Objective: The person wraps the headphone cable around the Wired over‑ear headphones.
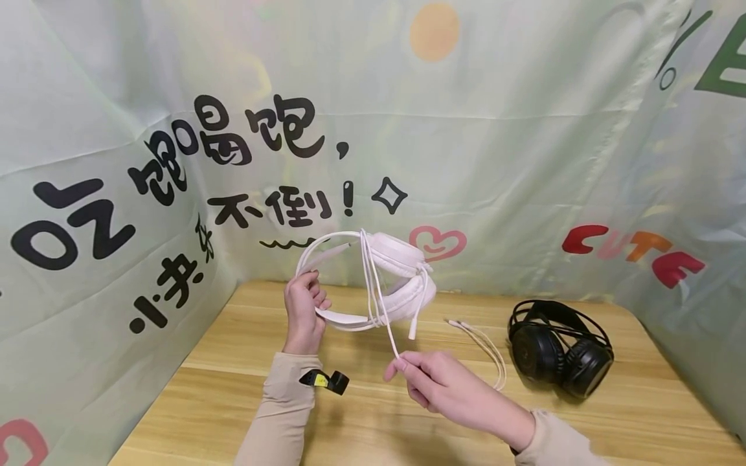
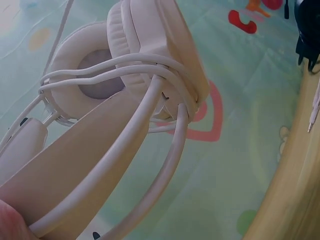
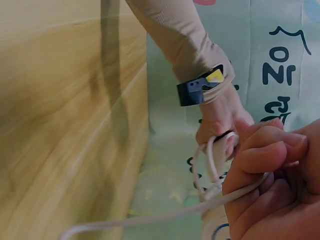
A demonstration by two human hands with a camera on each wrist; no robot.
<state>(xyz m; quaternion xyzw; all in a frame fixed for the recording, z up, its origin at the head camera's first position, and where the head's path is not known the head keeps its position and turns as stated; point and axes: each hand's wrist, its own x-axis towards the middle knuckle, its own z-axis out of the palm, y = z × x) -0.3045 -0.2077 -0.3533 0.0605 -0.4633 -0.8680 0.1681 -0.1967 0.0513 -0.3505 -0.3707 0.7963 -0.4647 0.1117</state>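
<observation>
My left hand point(image 1: 303, 310) grips the headband of a white headset point(image 1: 396, 285) and holds it up above the wooden table point(image 1: 245, 401). In the left wrist view the white headset point(image 2: 130, 65) fills the frame, its cable looped around the ear cups. My right hand point(image 1: 434, 382) pinches the white cable point(image 1: 381, 304) just below the headset, pulling it taut. From the right wrist view the cable point(image 3: 165, 216) passes through the right hand's fingers point(image 3: 260, 165). The cable's plug end point(image 1: 460, 323) lies on the table.
A black headset point(image 1: 559, 349) lies on the table at the right, near the cable's loose end. Pale green printed cloth point(image 1: 524, 162) walls the table at the back and both sides. A small black and yellow tag point(image 1: 326, 380) sits on my left wrist.
</observation>
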